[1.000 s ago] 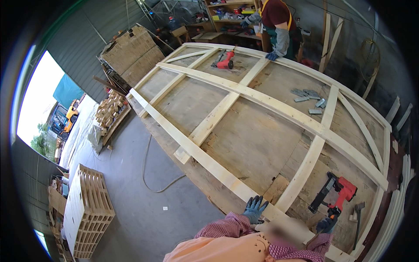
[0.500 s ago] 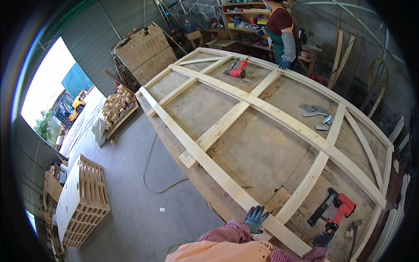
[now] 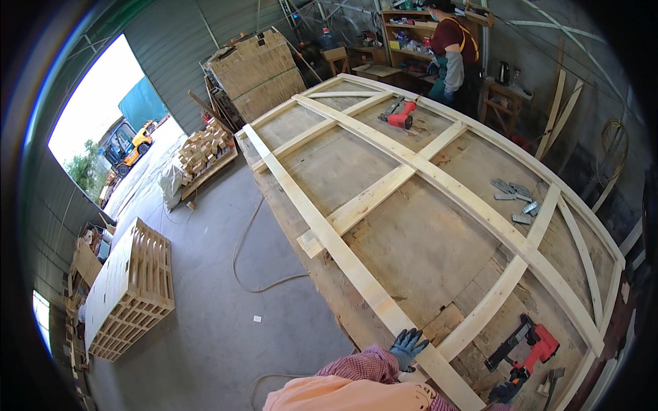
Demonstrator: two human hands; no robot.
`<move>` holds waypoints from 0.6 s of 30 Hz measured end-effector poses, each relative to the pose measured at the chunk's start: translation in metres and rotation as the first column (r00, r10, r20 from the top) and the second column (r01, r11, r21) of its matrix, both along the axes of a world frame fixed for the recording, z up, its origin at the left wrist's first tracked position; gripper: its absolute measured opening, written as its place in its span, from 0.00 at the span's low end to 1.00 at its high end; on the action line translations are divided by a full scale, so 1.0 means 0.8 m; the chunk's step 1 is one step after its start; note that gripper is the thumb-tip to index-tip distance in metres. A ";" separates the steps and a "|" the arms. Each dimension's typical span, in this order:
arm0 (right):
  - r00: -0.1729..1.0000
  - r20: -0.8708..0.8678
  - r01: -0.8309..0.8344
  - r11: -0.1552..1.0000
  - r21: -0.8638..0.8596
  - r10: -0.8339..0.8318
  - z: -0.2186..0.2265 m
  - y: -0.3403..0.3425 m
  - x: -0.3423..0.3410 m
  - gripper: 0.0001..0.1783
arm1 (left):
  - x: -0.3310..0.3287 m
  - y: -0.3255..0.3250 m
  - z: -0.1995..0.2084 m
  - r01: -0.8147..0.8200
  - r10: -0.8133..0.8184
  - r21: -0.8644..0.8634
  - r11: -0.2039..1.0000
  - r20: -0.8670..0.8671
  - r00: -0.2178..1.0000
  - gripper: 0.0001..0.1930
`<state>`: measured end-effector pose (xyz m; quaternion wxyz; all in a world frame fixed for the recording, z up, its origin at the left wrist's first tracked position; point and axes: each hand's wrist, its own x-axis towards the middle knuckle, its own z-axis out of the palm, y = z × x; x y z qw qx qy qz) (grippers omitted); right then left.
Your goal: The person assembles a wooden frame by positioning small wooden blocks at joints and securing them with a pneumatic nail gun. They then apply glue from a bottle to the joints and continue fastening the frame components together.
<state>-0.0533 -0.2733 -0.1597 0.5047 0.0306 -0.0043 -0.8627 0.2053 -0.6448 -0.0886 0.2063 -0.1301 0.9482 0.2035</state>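
Observation:
My left hand [image 3: 408,348], in a blue-grey glove with dark fingertips, lies with fingers spread on a long pale wooden board [image 3: 340,252]. This board forms the near side of a large timber frame [image 3: 473,218] on the workbench. At the lower right, my gloved right hand [image 3: 505,391] is closed around the lower end of a red and black nail gun [image 3: 541,348]. The gun's black magazine points toward the board; its body rests within the frame. Part of my right hand is cut off by the picture's lower edge. A hammer [image 3: 552,381] lies beside the gun.
Another red nail gun [image 3: 401,116] lies at the far end, and several metal staple strips [image 3: 515,196] sit inside the frame. A co-worker [image 3: 454,58] stands beyond it near shelves. Stacked pallets [image 3: 130,291] and a hose [image 3: 236,253] are on the floor at left.
My view has shifted, so the whole scene sits lower and farther right. The co-worker has turned toward the shelves. Both my hands keep nearly the same places on the board and nail gun.

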 end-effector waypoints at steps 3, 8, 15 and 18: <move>1.000 -0.011 -0.004 1.000 0.015 0.004 0.001 -0.004 -0.002 0.18 | 0.000 0.000 -0.004 -0.015 0.014 -0.010 1.000 -0.037 0.999 0.58; 1.000 -0.016 -0.005 0.999 0.040 0.006 0.003 -0.006 -0.002 0.19 | -0.007 -0.002 0.006 0.039 -0.037 -0.028 0.999 0.072 0.997 0.55; 0.999 -0.039 -0.014 0.998 0.064 0.016 0.005 -0.005 0.011 0.23 | -0.002 0.003 -0.001 -0.011 0.011 0.011 1.000 -0.008 1.000 0.57; 0.997 -0.072 -0.019 0.998 0.066 0.024 0.003 -0.006 0.032 0.26 | 0.004 0.002 -0.002 -0.007 0.007 0.011 1.000 -0.013 1.000 0.57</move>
